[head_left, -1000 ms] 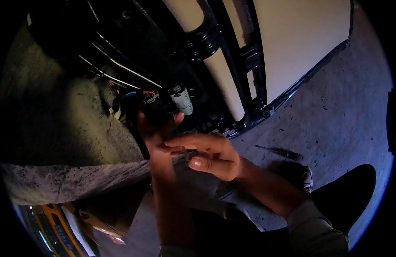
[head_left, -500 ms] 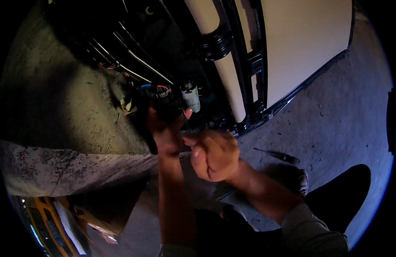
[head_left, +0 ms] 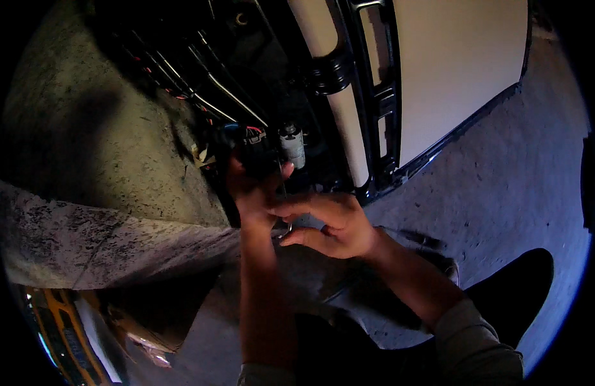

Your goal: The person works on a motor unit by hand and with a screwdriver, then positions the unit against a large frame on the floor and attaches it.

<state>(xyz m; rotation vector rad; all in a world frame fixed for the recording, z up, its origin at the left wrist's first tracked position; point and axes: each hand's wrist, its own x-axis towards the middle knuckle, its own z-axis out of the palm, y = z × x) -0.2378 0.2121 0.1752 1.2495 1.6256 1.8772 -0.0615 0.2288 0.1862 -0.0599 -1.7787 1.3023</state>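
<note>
My left hand (head_left: 251, 202) reaches up to the dark, wired end of a black frame. Its thumb stands to the right and the fingers curl around something dark, mostly lost in shadow. Close beside it, my right hand (head_left: 342, 222) has its thumb and forefinger spread apart, the forefinger close to the left wrist. Between them shows a thin shiny metal rod (head_left: 288, 226), perhaps a tool's end; its kind is unclear. Just above the left thumb sits a grey-white cylinder (head_left: 293, 149) with a dark cap. Red wires and a connector (head_left: 253, 136) lie left of it.
A large pale panel (head_left: 461, 71) with a black slotted frame (head_left: 384, 96) stands at upper right. Metal rods (head_left: 236, 96) run along the upper left. A grey cloth-like sheet (head_left: 111, 251) crosses the left, above an orange-and-black object (head_left: 69, 331). Concrete floor (head_left: 477, 180) lies right.
My right hand has gone from a closed fist to spread thumb and forefinger, uncovering the thin metal rod. The left hand stays at the dark part; the view has shifted slightly.
</note>
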